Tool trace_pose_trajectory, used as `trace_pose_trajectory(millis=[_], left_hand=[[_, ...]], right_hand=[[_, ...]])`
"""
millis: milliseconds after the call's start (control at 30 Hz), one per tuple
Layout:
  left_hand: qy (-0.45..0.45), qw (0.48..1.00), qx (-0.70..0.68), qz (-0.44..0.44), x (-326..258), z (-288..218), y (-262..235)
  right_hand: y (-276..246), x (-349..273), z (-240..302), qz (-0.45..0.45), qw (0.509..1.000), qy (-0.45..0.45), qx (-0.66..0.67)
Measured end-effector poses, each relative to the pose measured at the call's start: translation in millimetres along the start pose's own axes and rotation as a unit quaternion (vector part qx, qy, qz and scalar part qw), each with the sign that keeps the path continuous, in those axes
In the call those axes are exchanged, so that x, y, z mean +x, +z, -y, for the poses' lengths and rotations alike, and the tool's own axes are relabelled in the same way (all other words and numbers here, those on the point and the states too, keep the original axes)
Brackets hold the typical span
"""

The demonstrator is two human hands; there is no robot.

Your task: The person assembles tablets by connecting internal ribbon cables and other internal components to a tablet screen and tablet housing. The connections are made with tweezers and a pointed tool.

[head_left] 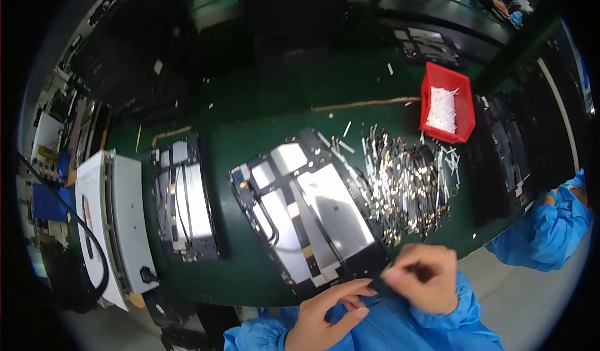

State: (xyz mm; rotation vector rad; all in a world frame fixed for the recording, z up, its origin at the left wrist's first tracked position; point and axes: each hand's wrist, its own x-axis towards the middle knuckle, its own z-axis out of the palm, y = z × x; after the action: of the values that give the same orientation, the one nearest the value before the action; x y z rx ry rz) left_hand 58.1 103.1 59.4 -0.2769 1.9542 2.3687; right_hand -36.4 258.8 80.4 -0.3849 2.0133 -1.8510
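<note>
An opened tablet-like panel (337,210), black-framed with silver plates and dark ribbon cables, lies tilted on the green table in front of me. Just below its near edge is my left hand (328,316), its fingers stretched out and apart with nothing visible between them. My right hand (431,279) is closed in a pinch beside the panel's near right corner. Something small and pale may be at its fingertips, but blur hides what it is. Beyond that hand spreads a heap of short black, white and gold-tipped flex strips (406,185).
A red bin (459,113) of small white strips stands behind the heap. A second, similar panel (194,195) lies left, near a white box-like stand (134,220). Dark panels (500,157) are stacked at right, by a co-worker's blue sleeve (544,232).
</note>
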Motion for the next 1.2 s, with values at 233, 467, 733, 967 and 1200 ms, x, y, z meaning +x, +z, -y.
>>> trace_pose_trajectory(millis=[233, 467, 733, 967, 1200], left_hand=[[-0.079, 0.995, 0.055, -0.019, -18, 3, -9], [-0.056, 0.994, 0.065, -0.064, -35, 8, -23], [-0.072, 0.979, 0.069, -0.177, -55, 27, -53], [-0.041, 0.994, -0.006, -0.102, -57, 33, -58], [-0.109, 0.964, -0.218, -0.107, -52, 47, -65]], right_hand=[[28, 3, -2, 0.042, 0.999, -0.008, 0.003], [37, -4, -3, 0.226, 0.971, 0.026, -0.066], [67, 13, -16, 0.203, 0.970, -0.032, -0.133], [94, 21, -26, 0.162, 0.924, -0.084, -0.337], [98, 24, -29, 0.128, 0.939, -0.077, -0.309]])
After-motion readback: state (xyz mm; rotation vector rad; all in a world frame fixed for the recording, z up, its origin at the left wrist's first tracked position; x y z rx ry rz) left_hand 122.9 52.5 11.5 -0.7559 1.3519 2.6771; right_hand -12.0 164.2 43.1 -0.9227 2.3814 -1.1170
